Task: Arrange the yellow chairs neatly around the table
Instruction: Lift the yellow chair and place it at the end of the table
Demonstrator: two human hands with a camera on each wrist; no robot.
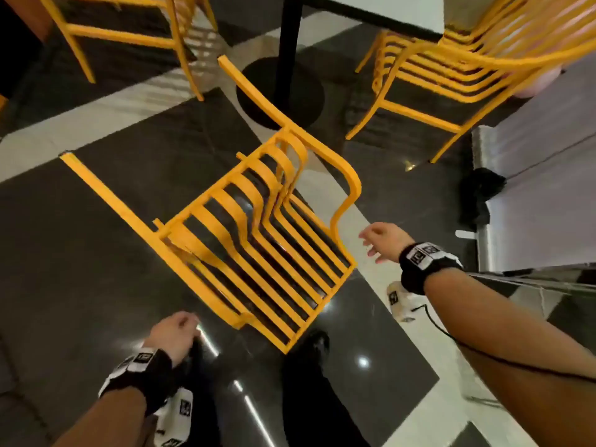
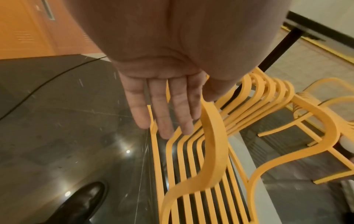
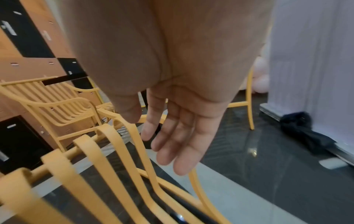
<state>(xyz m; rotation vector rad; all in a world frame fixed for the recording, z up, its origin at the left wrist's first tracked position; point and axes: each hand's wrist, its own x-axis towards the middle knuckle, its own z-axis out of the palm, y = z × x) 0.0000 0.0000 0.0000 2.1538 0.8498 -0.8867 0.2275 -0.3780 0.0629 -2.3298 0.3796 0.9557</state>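
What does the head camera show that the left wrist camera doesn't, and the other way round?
Only the head view shows both hands, the left hand and right hand, either side of the tipped yellow chair, plus the table's round black base. Only the left wrist view shows the left palm with straight fingers and an orange wall. Both show the tipped chair and the dark glossy floor.

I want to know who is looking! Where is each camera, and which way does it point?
Head: on the person's head, looking down at the tipped chair, the table, the floor; both forearms, left hand, right hand, a shoe.
Left wrist: under the left wrist, looking along the open left hand at the chair's slats; a shoe shows.
Right wrist: under the right wrist, looking along the open right hand toward another chair.
Shared: all three show the tipped chair.
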